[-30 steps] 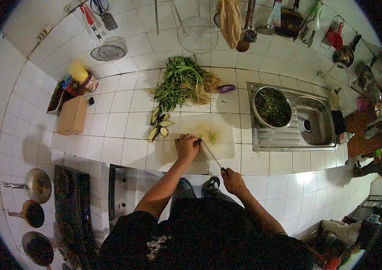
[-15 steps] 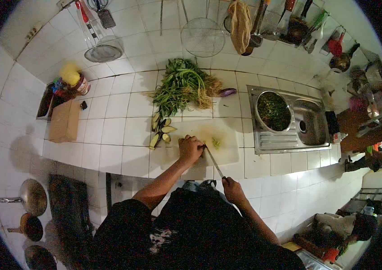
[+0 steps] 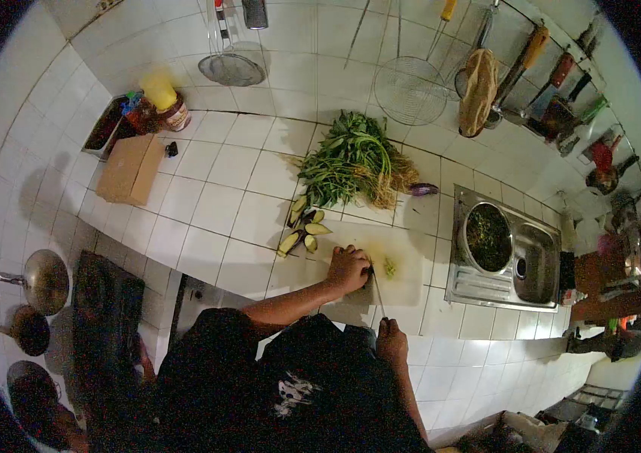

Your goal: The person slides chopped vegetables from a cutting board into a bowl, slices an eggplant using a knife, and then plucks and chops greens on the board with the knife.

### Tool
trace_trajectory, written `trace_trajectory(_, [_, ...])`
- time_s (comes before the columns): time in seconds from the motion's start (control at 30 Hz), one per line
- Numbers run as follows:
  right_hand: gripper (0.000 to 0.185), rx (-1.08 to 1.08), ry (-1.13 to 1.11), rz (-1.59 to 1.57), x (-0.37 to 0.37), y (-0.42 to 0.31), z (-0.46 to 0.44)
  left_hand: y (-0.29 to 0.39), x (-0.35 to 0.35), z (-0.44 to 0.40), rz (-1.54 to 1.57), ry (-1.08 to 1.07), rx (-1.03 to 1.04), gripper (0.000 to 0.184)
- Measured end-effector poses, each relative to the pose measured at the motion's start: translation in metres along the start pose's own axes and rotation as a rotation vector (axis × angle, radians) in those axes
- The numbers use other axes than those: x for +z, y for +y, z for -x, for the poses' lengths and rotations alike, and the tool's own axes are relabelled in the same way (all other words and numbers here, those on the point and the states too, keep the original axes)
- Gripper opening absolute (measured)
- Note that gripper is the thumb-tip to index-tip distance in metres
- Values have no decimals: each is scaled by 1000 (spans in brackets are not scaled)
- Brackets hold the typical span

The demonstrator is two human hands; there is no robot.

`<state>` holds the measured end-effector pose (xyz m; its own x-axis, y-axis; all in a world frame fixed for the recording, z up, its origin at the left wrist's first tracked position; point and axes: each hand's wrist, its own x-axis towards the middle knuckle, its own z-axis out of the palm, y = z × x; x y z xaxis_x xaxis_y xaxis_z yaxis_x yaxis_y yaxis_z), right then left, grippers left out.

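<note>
My right hand [image 3: 391,341] grips the handle of a kitchen knife [image 3: 379,297], whose blade points away from me over a pale cutting board [image 3: 407,293]. On the board, my left hand [image 3: 348,270] is closed with curled fingers beside the blade tip. Something small and dark shows at its fingertips, too hidden to name. Just right of the blade lie small light-green pieces [image 3: 390,266]. Cut eggplant pieces [image 3: 310,243] are grouped at the board's left edge. Behind the board rests a heap of leafy greens with roots [image 3: 347,162], and a small purple eggplant [image 3: 423,189] is beside it.
A steel sink [image 3: 539,291] at right carries a round pot of chopped greens [image 3: 489,236]. Left on the tiled counter stand a cardboard box [image 3: 130,170] and a yellow-topped container [image 3: 159,90]. Strainers [image 3: 411,90] hang behind. Part of another person [image 3: 536,432] shows lower right.
My view has turned and tilted, so the counter slants and its things appear farther right and lower. Both hands stay at the board, the knife still in the right.
</note>
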<state>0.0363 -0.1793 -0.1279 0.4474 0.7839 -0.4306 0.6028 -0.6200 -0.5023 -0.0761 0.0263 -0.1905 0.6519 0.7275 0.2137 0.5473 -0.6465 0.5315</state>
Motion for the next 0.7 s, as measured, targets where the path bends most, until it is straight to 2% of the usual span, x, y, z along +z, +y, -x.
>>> trace_trajectory(0.07, [31,-27,29,-8,0,-6,-1,1,0,0,6,-24,10,24])
trace_trajectory(0.17, [31,108,36,15,-8,-12,-5,4,2,-8,-37,37,50,26])
trace_trajectory(0.23, [31,28,59,-91,-10,0,-2,6,-3,-15,41,-13,4,25])
trace_trajectory(0.27, [31,67,72,-97,-9,6,0,7,-1,-16,-13,27,3,20])
trace_trajectory(0.3, [30,61,84,-123,-8,11,0,8,1,-18,58,64,-41,27])
trace_trajectory(0.37, [30,75,110,-150,-13,18,4,15,-16,-23,-7,31,-56,32])
trace_trajectory(0.43, [30,7,82,-190,-17,17,10,7,-17,-21,-8,57,-51,32])
trace_trajectory(0.47, [30,76,45,-172,-19,15,11,3,-18,-18,-23,95,-62,33])
trace_trajectory(0.57, [30,78,25,-197,-21,5,15,-8,-22,-8,-109,83,-58,35])
trace_trajectory(0.7, [30,63,-30,-184,-11,-3,13,-5,-31,3,-125,-85,-128,36])
